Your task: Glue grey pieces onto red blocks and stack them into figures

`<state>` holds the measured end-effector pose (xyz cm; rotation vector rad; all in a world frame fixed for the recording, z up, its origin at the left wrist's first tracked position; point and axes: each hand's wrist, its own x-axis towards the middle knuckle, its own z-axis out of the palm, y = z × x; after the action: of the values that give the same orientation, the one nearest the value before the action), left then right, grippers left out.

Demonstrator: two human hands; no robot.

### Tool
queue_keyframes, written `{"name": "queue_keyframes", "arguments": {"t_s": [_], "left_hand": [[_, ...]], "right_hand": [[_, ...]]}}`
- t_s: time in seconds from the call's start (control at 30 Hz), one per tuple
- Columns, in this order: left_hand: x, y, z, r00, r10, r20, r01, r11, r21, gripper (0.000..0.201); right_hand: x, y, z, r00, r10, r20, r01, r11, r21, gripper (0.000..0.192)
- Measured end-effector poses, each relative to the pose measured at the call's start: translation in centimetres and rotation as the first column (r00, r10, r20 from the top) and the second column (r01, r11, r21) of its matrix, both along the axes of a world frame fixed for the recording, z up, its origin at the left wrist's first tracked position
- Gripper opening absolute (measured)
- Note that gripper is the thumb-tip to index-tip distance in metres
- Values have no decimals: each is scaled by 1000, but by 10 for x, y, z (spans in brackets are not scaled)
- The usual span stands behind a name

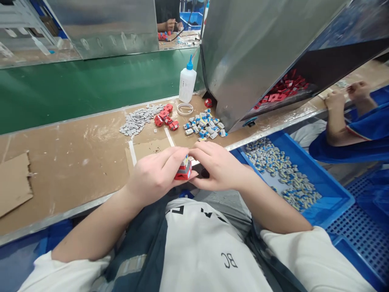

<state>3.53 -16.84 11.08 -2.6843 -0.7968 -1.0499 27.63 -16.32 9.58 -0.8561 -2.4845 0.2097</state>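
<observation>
Both my hands meet at the table's front edge around a small red and grey plastic toy piece (183,174) with white, blue and yellow on top. My left hand (154,168) is closed on it from the left. From the other side, the fingers of my right hand (217,164) curl against the same piece; some of its fingertips are hidden. Beyond the hands lie a pile of flat grey pieces (138,121), several red toy parts (165,117) and a heap of grey, blue and yellow parts (205,125).
A white squeeze bottle (187,83) with a blue tip stands behind a white ring (184,108). A metal housing (258,48) rises at the right, near a blue bin (331,209) of small parts. Cardboard (13,184) lies left. A co-worker's arms (340,117) show at right.
</observation>
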Motion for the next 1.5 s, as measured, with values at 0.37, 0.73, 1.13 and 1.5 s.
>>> {"name": "queue_keyframes", "arguments": {"t_s": [0.37, 0.73, 1.13, 1.5], "left_hand": [[-6, 1, 23, 984, -87, -159, 73, 993, -88, 30], [-1, 6, 26, 951, -97, -294, 75, 994, -84, 28], [-2, 10, 21, 960, -117, -254, 93, 990, -103, 33], [6, 10, -10, 986, -156, 56, 163, 978, -129, 40]], "right_hand": [[2, -6, 23, 995, 82, -47, -93, 945, -313, 39], [-2, -11, 27, 997, 13, 70, 11, 944, -331, 40], [1, -8, 12, 990, 23, -139, -94, 843, -529, 39], [-51, -45, -43, 501, -428, -752, -511, 555, -656, 41]]}}
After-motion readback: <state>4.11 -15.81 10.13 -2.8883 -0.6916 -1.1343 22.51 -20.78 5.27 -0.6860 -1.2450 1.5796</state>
